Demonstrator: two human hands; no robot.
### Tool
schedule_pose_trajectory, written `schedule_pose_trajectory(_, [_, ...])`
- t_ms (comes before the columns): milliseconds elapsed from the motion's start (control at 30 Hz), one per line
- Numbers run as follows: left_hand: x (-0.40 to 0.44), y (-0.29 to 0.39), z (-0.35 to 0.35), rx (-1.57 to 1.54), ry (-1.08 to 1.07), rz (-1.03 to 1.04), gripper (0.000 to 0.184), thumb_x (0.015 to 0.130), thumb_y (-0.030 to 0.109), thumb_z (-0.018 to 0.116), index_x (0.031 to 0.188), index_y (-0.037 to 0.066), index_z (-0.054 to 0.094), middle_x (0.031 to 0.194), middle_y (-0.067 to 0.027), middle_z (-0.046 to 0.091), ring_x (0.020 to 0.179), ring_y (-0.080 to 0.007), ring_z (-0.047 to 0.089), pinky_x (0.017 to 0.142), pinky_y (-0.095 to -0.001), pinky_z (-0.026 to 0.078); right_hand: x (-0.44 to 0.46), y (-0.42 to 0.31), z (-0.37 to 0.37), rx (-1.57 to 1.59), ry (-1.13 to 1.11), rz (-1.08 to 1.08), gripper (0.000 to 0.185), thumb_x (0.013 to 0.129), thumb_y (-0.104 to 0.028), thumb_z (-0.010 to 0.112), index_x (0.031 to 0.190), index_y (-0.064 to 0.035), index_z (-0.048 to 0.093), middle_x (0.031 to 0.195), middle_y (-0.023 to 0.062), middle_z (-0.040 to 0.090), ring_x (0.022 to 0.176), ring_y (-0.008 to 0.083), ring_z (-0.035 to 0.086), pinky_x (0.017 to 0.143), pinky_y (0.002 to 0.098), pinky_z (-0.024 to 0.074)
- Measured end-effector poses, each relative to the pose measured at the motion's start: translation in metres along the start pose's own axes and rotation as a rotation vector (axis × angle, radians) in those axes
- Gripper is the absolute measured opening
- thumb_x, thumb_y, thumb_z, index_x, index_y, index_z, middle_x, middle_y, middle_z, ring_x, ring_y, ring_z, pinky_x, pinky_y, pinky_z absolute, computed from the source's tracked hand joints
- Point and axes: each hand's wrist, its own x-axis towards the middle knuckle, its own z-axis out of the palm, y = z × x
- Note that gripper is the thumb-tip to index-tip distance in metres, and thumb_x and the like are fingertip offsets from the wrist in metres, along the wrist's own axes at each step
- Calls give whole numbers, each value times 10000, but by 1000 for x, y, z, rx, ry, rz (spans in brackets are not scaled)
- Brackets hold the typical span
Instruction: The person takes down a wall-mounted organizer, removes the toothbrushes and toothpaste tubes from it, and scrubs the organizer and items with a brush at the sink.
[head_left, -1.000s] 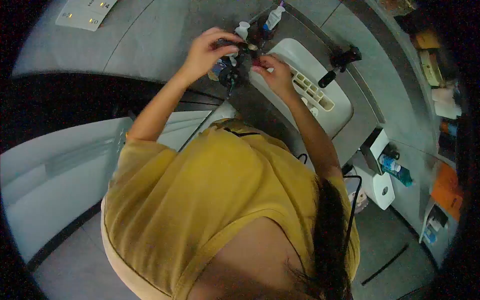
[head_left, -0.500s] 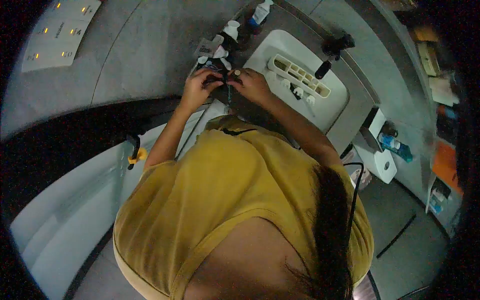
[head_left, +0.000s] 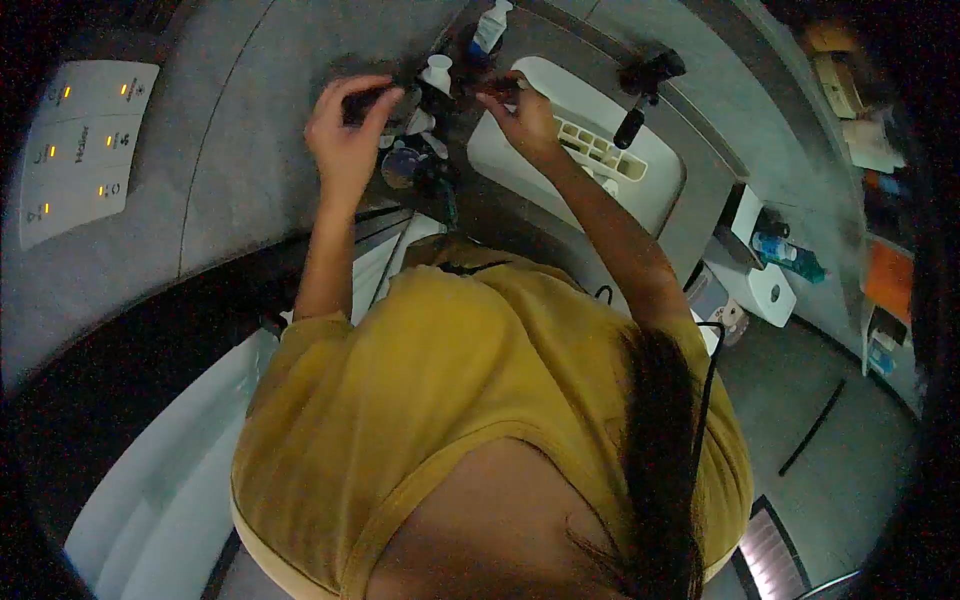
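Observation:
My left hand [head_left: 343, 125] is raised left of a cluster of bottles, its thumb and fingers curled toward each other around a dark patch too dim to name. My right hand [head_left: 527, 115] hangs over the near-left corner of the white washbasin [head_left: 655, 215], fingers bent in a pinch around something small and dark. Between the hands stands a white-topped bottle [head_left: 436, 74]. Below it several small containers crowd together, among them a round item [head_left: 402, 168] with a patterned face.
An ivory compartment organiser [head_left: 626, 163] sits across the basin, near a black faucet [head_left: 652, 72]. A blue-and-white bottle [head_left: 490, 27] stands at the back. On the left is a white panel with lit icons [head_left: 90, 150]; a tissue box [head_left: 768, 293] is at right.
My hands have moved apart from close together over the bottles: the left went up and left, the right up and right. The view has shifted slightly. The round patterned item now shows more clearly.

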Motion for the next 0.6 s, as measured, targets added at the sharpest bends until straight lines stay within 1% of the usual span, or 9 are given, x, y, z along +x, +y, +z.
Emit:
schedule_pose_trajectory(100, [35,-18,24,63,53,94,186,718,125,700,880,64,633,845,-57,628,723,-139,593,656,-247,465,23,14,11,-81,2,-36,347,811,-310,582,1002,-28,514,814,147,621,716,286,613,641,376,486])
schedule_pose_trajectory(167, [55,-38,43,22,-108,92,199,728,162,694,892,69,629,819,-53,631,712,-137,597,651,-258,468,32,19,18,-318,-78,40,322,765,-240,650,965,-12,543,828,132,627,772,240,621,677,342,486])
schedule_pose_trajectory(200, [59,-55,55,-72,-219,51,198,739,166,683,899,67,622,797,-54,634,699,-133,598,635,-261,468,31,2,13,-407,-84,54,317,756,-256,640,968,-39,548,780,127,616,751,280,593,670,367,468])
schedule_pose_trajectory(233, [63,-70,65,-78,-224,58,198,739,166,683,899,67,622,797,-54,634,699,-133,598,635,-261,468,30,0,16,-410,-75,58,317,756,-256,640,968,-39,548,780,127,616,751,280,593,670,367,468])
schedule_pose_trajectory(300, [69,-84,79,-227,-522,-32,204,736,149,682,907,60,616,780,-42,633,703,-124,594,626,-260,464,29,2,21,-433,-46,-11,292,744,-243,647,960,-70,553,793,116,611,763,290,580,659,376,459])
schedule_pose_trajectory(367, [71,-89,90,-167,-637,2,201,745,149,668,909,49,610,784,-27,631,696,-114,582,620,-249,455,31,7,22,-430,-183,131,268,749,-221,634,963,-82,550,852,116,606,781,299,579,683,387,458])
schedule_pose_trajectory(433, [72,-105,103,-206,-798,83,222,756,193,653,909,39,608,760,-19,616,652,-106,554,592,-251,440,28,20,27,-365,-104,-29,283,755,-213,616,994,-84,533,856,127,609,799,305,582,694,400,458])
schedule_pose_trajectory(467, [75,-113,106,-179,-910,-97,263,783,269,622,904,35,613,736,-24,602,628,-113,528,569,-264,425,26,26,29,-322,-74,-64,270,776,-205,588,1013,-93,524,858,127,612,821,298,584,704,396,462])
schedule_pose_trajectory(600, [81,-98,97,24,-925,-170,333,813,347,578,893,26,613,705,-22,586,632,-125,517,571,-279,421,26,10,26,-404,-117,156,288,794,-225,571,1031,-72,513,838,121,619,753,320,598,671,407,480])
